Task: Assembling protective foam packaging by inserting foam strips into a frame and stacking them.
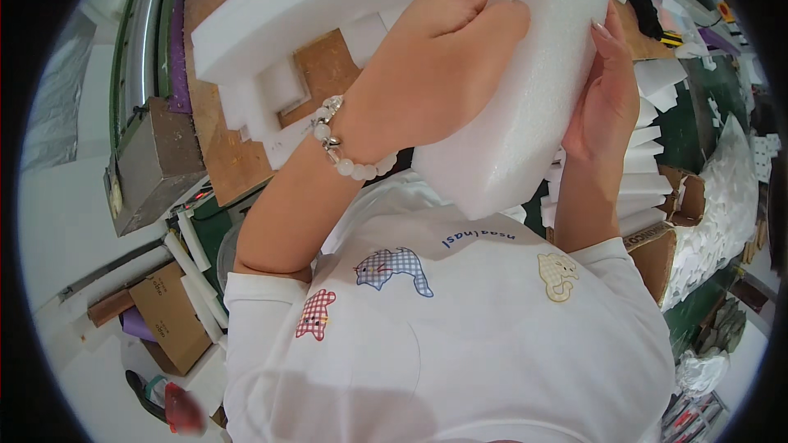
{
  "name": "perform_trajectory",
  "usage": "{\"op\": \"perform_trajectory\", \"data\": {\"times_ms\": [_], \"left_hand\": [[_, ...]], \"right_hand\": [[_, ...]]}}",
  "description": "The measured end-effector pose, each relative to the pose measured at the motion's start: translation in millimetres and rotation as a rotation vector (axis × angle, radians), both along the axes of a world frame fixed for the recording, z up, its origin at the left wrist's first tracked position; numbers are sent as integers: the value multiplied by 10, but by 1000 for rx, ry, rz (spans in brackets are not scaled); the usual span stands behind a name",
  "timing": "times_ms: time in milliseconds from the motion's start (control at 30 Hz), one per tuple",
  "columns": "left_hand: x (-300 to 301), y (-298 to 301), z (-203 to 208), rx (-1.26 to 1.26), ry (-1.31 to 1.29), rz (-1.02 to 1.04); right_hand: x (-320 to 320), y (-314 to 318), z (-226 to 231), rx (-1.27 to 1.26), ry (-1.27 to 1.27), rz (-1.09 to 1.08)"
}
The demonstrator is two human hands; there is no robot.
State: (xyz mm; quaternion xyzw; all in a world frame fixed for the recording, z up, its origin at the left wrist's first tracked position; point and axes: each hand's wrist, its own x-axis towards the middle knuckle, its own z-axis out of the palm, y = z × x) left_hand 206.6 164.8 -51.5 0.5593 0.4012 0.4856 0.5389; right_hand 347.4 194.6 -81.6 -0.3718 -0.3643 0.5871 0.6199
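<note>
A thick white foam block (525, 127) is tilted up in front of my chest, its lower end close to my shirt. My left hand (460, 41), with a beaded bracelet (357, 168) at the wrist, crosses over the block's near left face. Its thumb presses on the foam, while the fingertips run past the upper edge of the picture. Along the block's right side, my right hand (609, 94) grips it with the thumb at the edge; its other fingers are mostly hidden behind the foam. Beyond my left forearm lies a long white foam strip (287, 16).
Smaller foam pieces (283, 86) sit on the wooden board (328, 61). A metal roller (148, 33) and grey box (156, 164) stand at left. Stacked foam strips (644, 172), a cardboard box (652, 258) and a large white bag (722, 189) are at right.
</note>
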Motion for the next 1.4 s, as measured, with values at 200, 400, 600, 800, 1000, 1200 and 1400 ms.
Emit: {"op": "perform_trajectory", "data": {"times_ms": [200, 400, 600, 800, 1000, 1200, 1400], "left_hand": [[-12, 33, -39, 161, 104, -4], [-26, 138, -151, 478, 170, 37], [45, -33, -254, 459, 274, 220], [41, -2, -319, 492, 358, 214], [113, -24, -233, 531, 406, 236], [84, 1, -271, 573, 380, 255], [-56, -4, -283, 553, 216, 259]], "right_hand": [[-26, -24, 20, -10, -17, -45], [-2, 18, 4, -13, -33, -19], [162, 31, -133, 53, 73, 218], [108, 70, -282, 185, -31, 216], [99, 82, -372, 305, -38, 245], [80, 119, -423, 392, -98, 254], [-2, 33, -208, 552, -92, 283]]}}
